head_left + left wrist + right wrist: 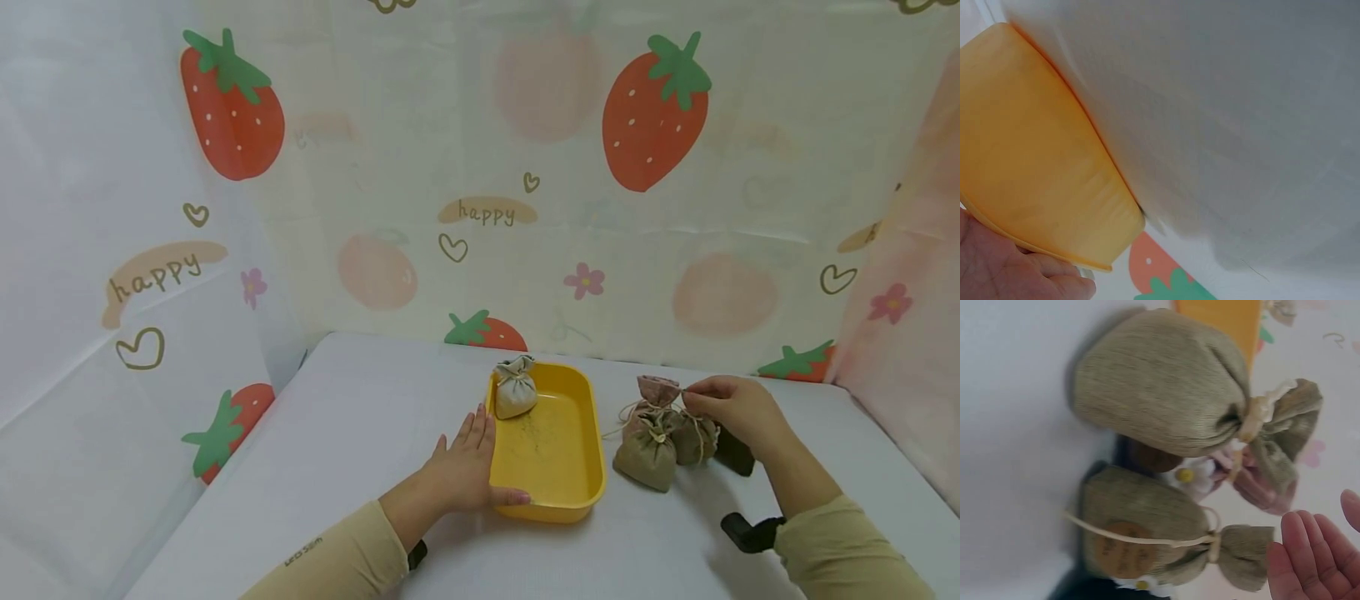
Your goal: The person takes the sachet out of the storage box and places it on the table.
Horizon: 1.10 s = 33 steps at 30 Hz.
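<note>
My left hand lies with straight fingers along the left rim of a yellow plastic tray, its thumb across the near corner. In the left wrist view its fingers touch the tray's outer side. A pale drawstring pouch stands in the tray's far left corner. To the right, several drawstring pouches cluster: a pink one behind, an olive one in front, a brown one beside it. My right hand has its fingertips at the pink pouch's gathered top; the right wrist view shows straight fingers, thumb apart.
A dark pouch-sized thing sits behind the brown pouch, under my right hand. Black wrist mounts stick out near the forearms. White cloth covers the table; strawberry-printed sheets hang behind and at both sides.
</note>
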### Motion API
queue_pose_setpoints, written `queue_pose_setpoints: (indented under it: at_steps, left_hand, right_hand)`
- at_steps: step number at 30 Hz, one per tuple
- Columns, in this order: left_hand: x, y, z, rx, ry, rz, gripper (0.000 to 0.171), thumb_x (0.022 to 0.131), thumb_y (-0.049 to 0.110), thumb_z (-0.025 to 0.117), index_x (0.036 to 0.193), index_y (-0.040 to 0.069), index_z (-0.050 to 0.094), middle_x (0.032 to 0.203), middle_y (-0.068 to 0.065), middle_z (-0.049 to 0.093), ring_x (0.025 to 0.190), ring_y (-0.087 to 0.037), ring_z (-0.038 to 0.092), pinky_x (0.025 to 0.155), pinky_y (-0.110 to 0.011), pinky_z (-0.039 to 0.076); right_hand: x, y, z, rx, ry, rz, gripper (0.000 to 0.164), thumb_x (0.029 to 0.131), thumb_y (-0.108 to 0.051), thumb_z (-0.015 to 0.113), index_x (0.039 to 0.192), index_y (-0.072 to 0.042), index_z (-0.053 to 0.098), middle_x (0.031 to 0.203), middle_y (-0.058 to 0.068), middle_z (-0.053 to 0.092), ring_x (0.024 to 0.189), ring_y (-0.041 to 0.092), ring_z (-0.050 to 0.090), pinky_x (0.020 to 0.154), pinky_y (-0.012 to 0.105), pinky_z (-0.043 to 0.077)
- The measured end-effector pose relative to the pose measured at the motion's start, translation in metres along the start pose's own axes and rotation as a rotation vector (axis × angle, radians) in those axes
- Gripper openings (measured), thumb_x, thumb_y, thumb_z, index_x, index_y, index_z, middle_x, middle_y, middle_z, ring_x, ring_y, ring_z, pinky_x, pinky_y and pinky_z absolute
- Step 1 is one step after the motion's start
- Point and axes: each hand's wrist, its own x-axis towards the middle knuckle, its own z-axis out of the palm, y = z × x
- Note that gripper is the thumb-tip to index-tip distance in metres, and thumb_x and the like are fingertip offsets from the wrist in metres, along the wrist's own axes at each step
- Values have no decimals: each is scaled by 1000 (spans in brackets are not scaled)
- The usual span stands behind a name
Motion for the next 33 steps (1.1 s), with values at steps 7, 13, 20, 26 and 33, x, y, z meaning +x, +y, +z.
queue_pose_setpoints:
  at_steps: [7, 13, 20, 26, 33]
  left_hand:
    - [0, 0, 1, 19, 1, -1, 122, 64, 84, 44, 147, 5, 2, 152, -10, -11, 140, -24, -3, 105, -57, 13]
    - [0, 0, 0, 47, 12, 9, 120, 65, 84, 42, 147, 4, 4, 153, -12, -8, 140, -26, -1, 106, -57, 11]
    - [1, 0, -1, 84, 15, 10, 120, 65, 86, 39, 147, 4, 6, 153, -12, -5, 140, -26, 0, 106, -57, 9]
    - [1, 1, -2, 130, 13, 11, 120, 65, 86, 38, 147, 4, 7, 153, -13, -2, 140, -26, 1, 107, -55, 9]
    - [2, 2, -2, 154, 15, 13, 119, 66, 86, 37, 147, 4, 8, 152, -14, -1, 140, -26, 2, 107, -54, 9]
  right_hand:
    - [6, -19, -5, -26, -5, 2, 56, 85, -52, 56, 114, -4, 61, 104, 15, 66, 99, 31, 56, 77, 45, 44]
    - [9, -40, -1, -1, -13, -47, 55, 87, -49, 56, 115, -2, 61, 112, 19, 61, 104, 35, 53, 80, 47, 44]
    - [19, -59, 11, 46, -36, -70, 46, 88, -39, 58, 115, -3, 61, 110, 17, 62, 98, 32, 55, 77, 43, 47]
    - [33, -73, 22, 96, -78, -54, 45, 86, -43, 60, 114, -8, 62, 108, 14, 64, 89, 29, 57, 69, 37, 50]
    - [42, -89, 36, 138, -89, -68, 39, 87, -39, 60, 113, -10, 62, 109, 12, 64, 59, 8, 47, 55, 29, 46]
